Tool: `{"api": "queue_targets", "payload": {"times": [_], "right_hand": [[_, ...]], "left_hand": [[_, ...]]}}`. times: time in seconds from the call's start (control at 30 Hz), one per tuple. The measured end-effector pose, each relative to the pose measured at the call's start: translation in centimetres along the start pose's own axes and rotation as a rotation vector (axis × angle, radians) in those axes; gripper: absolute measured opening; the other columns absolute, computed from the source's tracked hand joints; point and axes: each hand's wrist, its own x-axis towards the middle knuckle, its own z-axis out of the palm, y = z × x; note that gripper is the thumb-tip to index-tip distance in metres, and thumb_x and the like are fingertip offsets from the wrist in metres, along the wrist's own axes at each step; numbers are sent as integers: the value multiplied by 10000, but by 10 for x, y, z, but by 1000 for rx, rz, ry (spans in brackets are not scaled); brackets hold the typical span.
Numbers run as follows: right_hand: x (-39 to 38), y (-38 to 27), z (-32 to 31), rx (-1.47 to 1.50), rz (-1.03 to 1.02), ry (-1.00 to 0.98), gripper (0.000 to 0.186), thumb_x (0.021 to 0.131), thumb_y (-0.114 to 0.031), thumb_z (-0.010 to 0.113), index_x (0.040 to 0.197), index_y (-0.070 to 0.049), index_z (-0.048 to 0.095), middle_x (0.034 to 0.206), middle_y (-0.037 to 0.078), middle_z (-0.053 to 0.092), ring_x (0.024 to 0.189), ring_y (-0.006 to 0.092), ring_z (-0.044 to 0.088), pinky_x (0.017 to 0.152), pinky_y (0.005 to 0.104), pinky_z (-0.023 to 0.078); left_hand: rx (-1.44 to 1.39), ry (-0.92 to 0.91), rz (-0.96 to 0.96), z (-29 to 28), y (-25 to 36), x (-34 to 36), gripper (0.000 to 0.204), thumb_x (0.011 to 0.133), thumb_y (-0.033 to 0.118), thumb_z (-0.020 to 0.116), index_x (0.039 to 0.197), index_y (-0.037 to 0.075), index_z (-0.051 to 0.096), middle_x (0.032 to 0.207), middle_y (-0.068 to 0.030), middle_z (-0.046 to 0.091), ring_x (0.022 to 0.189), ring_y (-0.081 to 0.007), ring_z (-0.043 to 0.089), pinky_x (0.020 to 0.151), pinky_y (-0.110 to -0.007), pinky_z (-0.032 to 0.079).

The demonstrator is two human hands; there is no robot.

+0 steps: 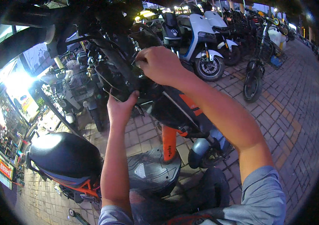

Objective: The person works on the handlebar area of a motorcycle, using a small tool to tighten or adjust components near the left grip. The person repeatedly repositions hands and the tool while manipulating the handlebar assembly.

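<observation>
An electric scooter with a black seat (65, 154), an orange frame tube (169, 140) and a black footboard (155, 170) stands in front of me. Its dark front section, with a loose-looking black panel (111, 79), is at the upper middle. My left hand (122, 107) grips the lower edge of that panel, thumb on the near side, with the other fingers mostly hidden. Above and to the right, my right hand (161, 66) is closed, its fingers curled in a pinch beside the dark parts. Whatever lies between those fingertips is too small and dark to make out.
White scooters (200, 37) are parked beyond, with a dark bicycle-like vehicle with a basket (257, 67) to their right. A bike with a wire basket (78, 80) stands at left, near a bright lamp (18, 80) and a lit shop front. Paving bricks (279, 123) cover the ground.
</observation>
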Motion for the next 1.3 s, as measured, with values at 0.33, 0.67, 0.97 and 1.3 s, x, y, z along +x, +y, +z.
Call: {"api": "queue_targets", "payload": {"times": [0.33,0.67,0.97,1.3], "right_hand": [[26,-8,10,-149,-51,-89,181,731,-145,645,838,-5,689,956,195,653,870,379,667,748,458,546],[26,-22,11,-225,-21,-116,200,724,-129,623,850,14,685,931,248,656,868,387,665,752,456,549],[16,-12,15,-149,-63,-20,192,739,-96,598,868,42,630,933,243,624,863,417,636,771,471,512],[-5,-16,27,-128,-98,190,192,762,-122,636,923,-25,598,909,169,611,801,375,654,695,460,535]], "left_hand": [[-14,24,36,1,-6,3,494,709,235,795,1104,-1,614,990,-93,701,902,-169,653,845,-310,495],[3,-14,38,-2,-13,7,525,714,237,788,1143,9,588,1010,-101,694,919,-173,650,843,-320,494],[7,-15,25,2,-5,4,516,705,233,790,1131,14,599,995,-101,699,902,-168,658,832,-319,499],[-7,-19,-32,-2,-6,4,478,700,230,796,1089,14,621,970,-92,704,876,-159,659,808,-303,505]]}}
